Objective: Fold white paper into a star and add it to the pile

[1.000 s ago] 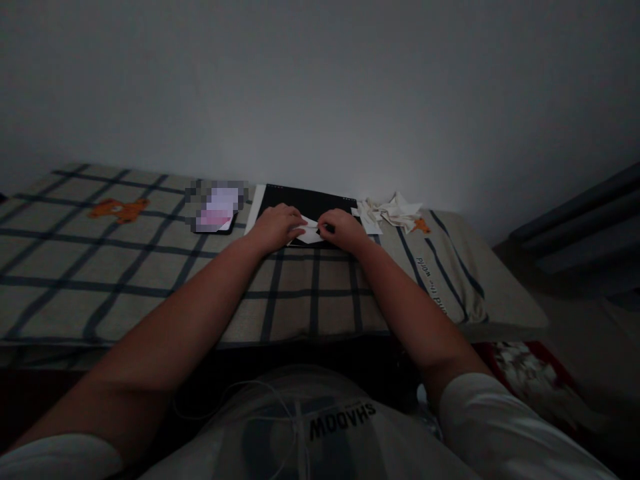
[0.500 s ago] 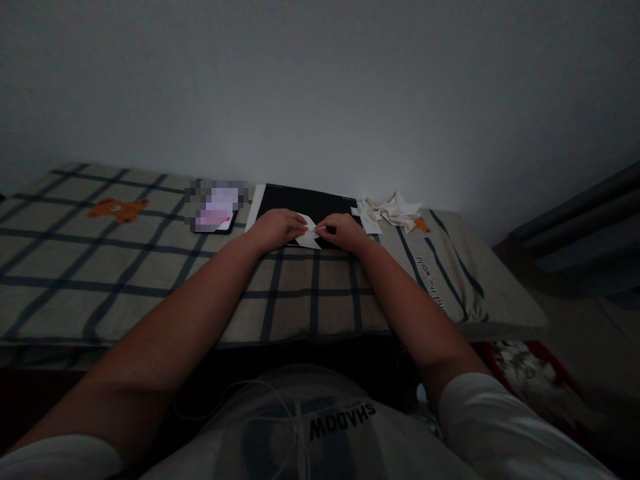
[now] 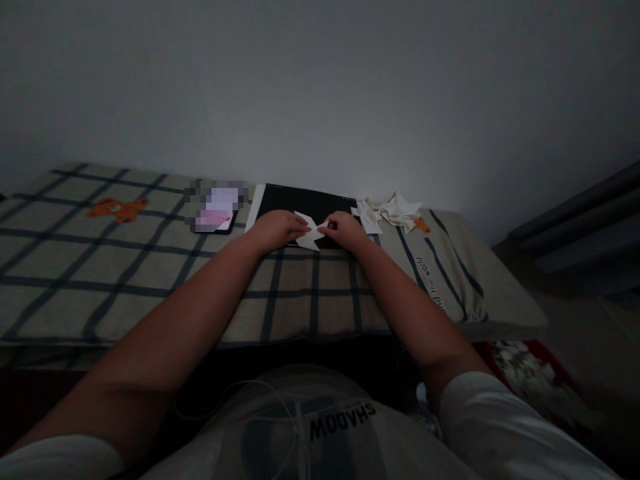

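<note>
A small folded white paper piece (image 3: 309,233), pointed like a star, lies on a black tablet-like board (image 3: 305,199) on a checked bedspread. My left hand (image 3: 274,229) presses on its left side with the fingers closed over the paper. My right hand (image 3: 345,230) pinches its right tip between thumb and fingers. Both forearms stretch out from the bottom of the view.
A pile of folded white paper pieces (image 3: 390,212) sits right of the board. A phone with a lit, blurred screen (image 3: 216,209) lies to its left. The checked bedspread (image 3: 100,260) meets a grey wall behind. Dark furniture (image 3: 590,233) stands at the right.
The paper piece has been opened and turned into a clearer pointed star shape. My hands have shifted slightly apart on it.
</note>
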{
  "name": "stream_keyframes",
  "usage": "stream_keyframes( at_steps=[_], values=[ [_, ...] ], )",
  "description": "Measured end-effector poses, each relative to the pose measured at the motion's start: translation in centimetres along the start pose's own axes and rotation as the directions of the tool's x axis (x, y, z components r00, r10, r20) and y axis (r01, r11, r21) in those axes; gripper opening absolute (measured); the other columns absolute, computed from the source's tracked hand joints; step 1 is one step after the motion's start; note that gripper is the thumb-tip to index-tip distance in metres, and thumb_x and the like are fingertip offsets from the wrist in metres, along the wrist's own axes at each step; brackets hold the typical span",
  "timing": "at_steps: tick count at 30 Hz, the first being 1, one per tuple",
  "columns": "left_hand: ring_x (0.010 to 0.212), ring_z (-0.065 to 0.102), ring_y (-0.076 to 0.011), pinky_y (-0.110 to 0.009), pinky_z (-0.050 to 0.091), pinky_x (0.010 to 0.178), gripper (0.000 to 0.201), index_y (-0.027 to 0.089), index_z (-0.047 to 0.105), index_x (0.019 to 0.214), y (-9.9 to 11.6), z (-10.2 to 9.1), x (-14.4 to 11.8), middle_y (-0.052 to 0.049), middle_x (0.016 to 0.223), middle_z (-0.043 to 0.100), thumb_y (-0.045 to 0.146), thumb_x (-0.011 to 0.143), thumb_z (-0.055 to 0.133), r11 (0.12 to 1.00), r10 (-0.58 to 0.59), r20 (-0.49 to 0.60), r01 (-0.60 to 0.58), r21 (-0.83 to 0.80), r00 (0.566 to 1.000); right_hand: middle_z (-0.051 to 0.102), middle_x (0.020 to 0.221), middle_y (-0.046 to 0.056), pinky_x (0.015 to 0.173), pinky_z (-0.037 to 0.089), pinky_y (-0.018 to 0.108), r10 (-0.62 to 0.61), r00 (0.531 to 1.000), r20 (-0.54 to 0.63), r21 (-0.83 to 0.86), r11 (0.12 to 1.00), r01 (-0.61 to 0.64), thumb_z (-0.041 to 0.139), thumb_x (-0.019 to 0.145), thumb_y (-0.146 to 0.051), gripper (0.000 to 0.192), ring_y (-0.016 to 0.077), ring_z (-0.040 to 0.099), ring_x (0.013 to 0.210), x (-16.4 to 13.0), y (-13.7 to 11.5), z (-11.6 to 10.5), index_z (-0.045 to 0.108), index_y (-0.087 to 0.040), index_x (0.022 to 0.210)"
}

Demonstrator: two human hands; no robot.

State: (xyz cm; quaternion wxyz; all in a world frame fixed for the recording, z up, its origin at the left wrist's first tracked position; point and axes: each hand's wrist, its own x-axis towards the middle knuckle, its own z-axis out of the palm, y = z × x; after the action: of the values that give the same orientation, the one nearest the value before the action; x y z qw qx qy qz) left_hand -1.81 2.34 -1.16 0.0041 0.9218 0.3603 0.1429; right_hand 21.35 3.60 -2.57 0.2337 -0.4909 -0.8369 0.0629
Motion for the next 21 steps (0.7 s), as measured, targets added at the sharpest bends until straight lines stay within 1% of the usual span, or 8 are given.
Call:
stream_keyframes(
  at_steps=[2, 4, 6, 7, 9, 11, 16, 21],
  values=[
    [0.111, 0.060, -0.0168, -0.028, 0.042, 0.096, 0.030, 0.026, 0.071, 0.111, 0.0, 0.0, 0.0, 0.000, 0.121, 0.068, 0.036, 0.094, 0.048, 1.000, 0.018, -0.006, -0.018, 0.013, 1.000, 0.061, 0.085, 0.006, 0.074, 0.039, 0.030, 0.021, 0.999, -0.024, -0.010, 1.000, -0.021, 0.068, 0.080, -0.037, 0.021, 0.0187, 0.053, 0.082, -0.1, 0.1, 0.1, 0.069, -0.017, 0.084],
    [0.111, 0.059, -0.0185, -0.030, 0.042, 0.094, 0.031, 0.026, 0.073, 0.108, -0.1, 0.1, 0.1, -0.002, 0.121, 0.067, 0.037, 0.095, 0.048, 0.999, 0.039, -0.033, -0.037, 0.038, 0.999, 0.061, 0.099, 0.008, 0.084, 0.040, 0.033, -0.001, 0.998, -0.064, -0.005, 1.000, 0.000, 0.070, 0.079, -0.035, 0.026, 0.0218, 0.053, 0.096, -0.1, 0.0, 0.0, 0.068, -0.018, 0.098],
    [0.110, 0.057, -0.0213, -0.033, 0.042, 0.091, 0.030, 0.027, 0.074, 0.105, -0.1, 0.2, 0.0, -0.002, 0.119, 0.067, 0.039, 0.094, 0.049, 0.997, 0.041, -0.070, -0.036, 0.074, 0.997, 0.059, 0.111, 0.009, 0.091, 0.039, 0.036, -0.089, 0.993, -0.082, -0.007, 0.996, 0.088, 0.070, 0.079, -0.029, 0.031, 0.0232, 0.051, 0.106, -0.2, -0.1, -0.2, 0.066, -0.020, 0.109],
    [0.109, 0.056, -0.0228, -0.035, 0.042, 0.088, 0.029, 0.028, 0.074, 0.104, 0.0, 0.2, 0.0, -0.003, 0.118, 0.067, 0.040, 0.093, 0.050, 0.995, 0.033, -0.083, -0.025, 0.094, 0.996, 0.059, 0.113, 0.009, 0.092, 0.039, 0.036, -0.150, 0.986, -0.067, -0.011, 0.989, 0.150, 0.068, 0.080, -0.026, 0.029, 0.0230, 0.050, 0.107, -0.3, -0.1, -0.3, 0.067, -0.021, 0.109],
    [0.106, 0.055, -0.0247, -0.036, 0.042, 0.082, 0.030, 0.028, 0.074, 0.102, 0.2, 0.1, 0.0, -0.004, 0.113, 0.067, 0.043, 0.093, 0.051, 0.991, -0.004, -0.096, 0.017, 0.129, 0.995, 0.061, 0.109, 0.008, 0.091, 0.039, 0.035, -0.267, 0.964, -0.001, 0.002, 0.964, 0.267, 0.062, 0.084, -0.023, 0.019, 0.0211, 0.052, 0.104, -0.3, -0.2, -0.4, 0.071, -0.021, 0.102],
    [0.103, 0.054, -0.0251, -0.036, 0.041, 0.079, 0.030, 0.028, 0.074, 0.101, 0.4, 0.0, -0.1, -0.006, 0.108, 0.067, 0.043, 0.093, 0.050, 0.987, -0.043, -0.087, 0.056, 0.152, 0.995, 0.064, 0.101, 0.007, 0.089, 0.040, 0.033, -0.330, 0.942, 0.056, 0.036, 0.944, 0.328, 0.059, 0.087, -0.022, 0.016, 0.0193, 0.054, 0.098, -0.3, -0.3, -0.5, 0.073, -0.020, 0.094],
    [0.104, 0.055, -0.0221, -0.034, 0.040, 0.081, 0.030, 0.029, 0.073, 0.105, 0.8, -0.5, -0.1, -0.003, 0.109, 0.068, 0.036, 0.094, 0.045, 0.983, -0.060, -0.014, 0.062, 0.175, 0.998, 0.066, 0.097, 0.007, 0.085, 0.040, 0.033, -0.349, 0.933, 0.085, 0.036, 0.937, 0.347, 0.059, 0.088, -0.025, 0.019, 0.0191, 0.054, 0.093, -0.4, -0.6, -0.4, 0.075, -0.020, 0.096],
    [0.100, 0.058, -0.0215, -0.033, 0.043, 0.082, 0.034, 0.024, 0.074, 0.100, 1.4, -1.0, -0.3, -0.004, 0.109, 0.068, 0.035, 0.092, 0.043, 0.982, -0.051, -0.004, 0.050, 0.182, 0.999, 0.064, 0.098, 0.008, 0.080, 0.037, 0.032, -0.367, 0.925, 0.097, -0.090, 0.923, 0.375, 0.054, 0.091, -0.028, 0.024, 0.0193, 0.050, 0.092, -0.7, -1.3, -0.8, 0.075, -0.022, 0.102]
  ],
)
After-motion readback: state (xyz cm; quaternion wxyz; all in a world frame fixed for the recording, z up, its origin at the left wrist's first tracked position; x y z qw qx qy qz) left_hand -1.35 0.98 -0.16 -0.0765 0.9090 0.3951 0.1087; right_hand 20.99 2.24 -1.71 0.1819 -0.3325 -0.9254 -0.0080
